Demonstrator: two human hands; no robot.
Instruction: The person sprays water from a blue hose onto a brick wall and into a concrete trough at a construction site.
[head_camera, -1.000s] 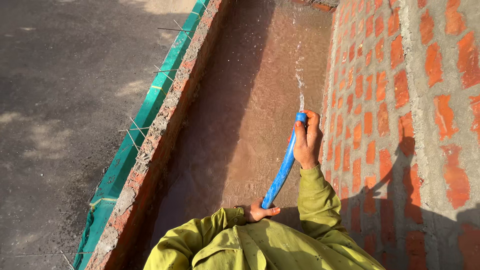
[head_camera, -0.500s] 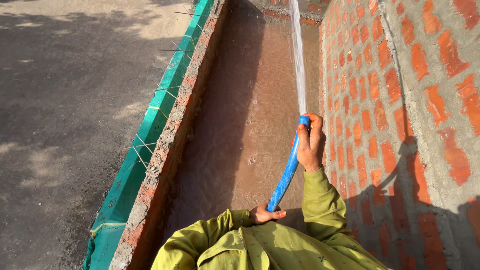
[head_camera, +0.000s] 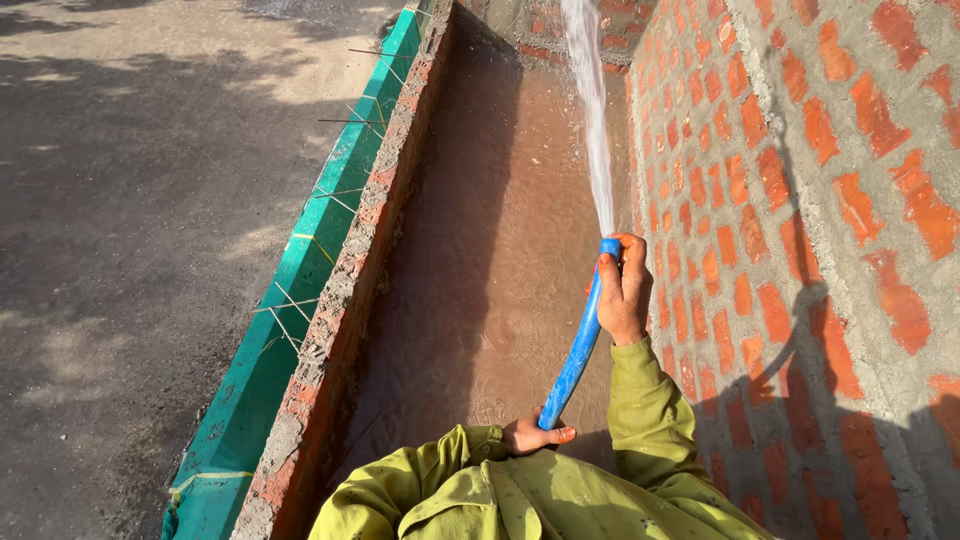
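Head view: right hand (head_camera: 624, 295) grips the blue hose (head_camera: 578, 350) near its nozzle end, left hand (head_camera: 535, 437) clasps it lower down, water jet (head_camera: 592, 110) spraying along the flooded brick trench (head_camera: 480, 260).

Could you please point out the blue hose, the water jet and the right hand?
blue hose (head_camera: 577, 355), head view, middle of its length
water jet (head_camera: 592, 110), head view, mid-stream
right hand (head_camera: 625, 295), head view, back of hand

No packages, labels, signs or screens in view.
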